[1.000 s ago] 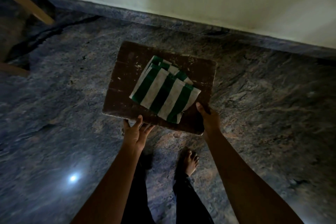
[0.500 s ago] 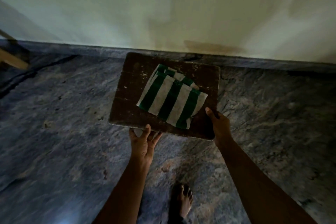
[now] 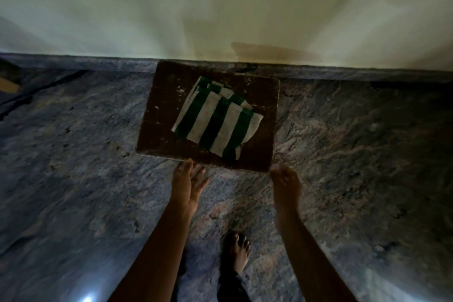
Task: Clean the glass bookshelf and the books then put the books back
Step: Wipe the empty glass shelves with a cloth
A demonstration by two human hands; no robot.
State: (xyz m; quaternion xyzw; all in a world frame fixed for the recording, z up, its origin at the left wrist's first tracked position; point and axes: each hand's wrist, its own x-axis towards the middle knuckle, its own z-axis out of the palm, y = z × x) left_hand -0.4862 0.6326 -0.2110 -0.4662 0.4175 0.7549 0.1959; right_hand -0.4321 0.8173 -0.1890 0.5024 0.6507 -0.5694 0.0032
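Lying on board (image 3: 161, 130), striped cloth (image 3: 215, 120)

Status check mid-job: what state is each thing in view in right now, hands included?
Brown board: lying level, far edge at the base of the wall, top scuffed.
Striped cloth: folded, lying on the board.
Left hand: open, fingertips at the board's near edge.
Right hand: blurred, by the board's near right corner; fingers unclear.
Bare foot: on the floor.

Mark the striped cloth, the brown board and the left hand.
striped cloth (image 3: 217, 117): head view, middle of the folded top layer.
brown board (image 3: 164, 115): head view, bare left part of its top.
left hand (image 3: 187, 182): head view, middle of the hand.
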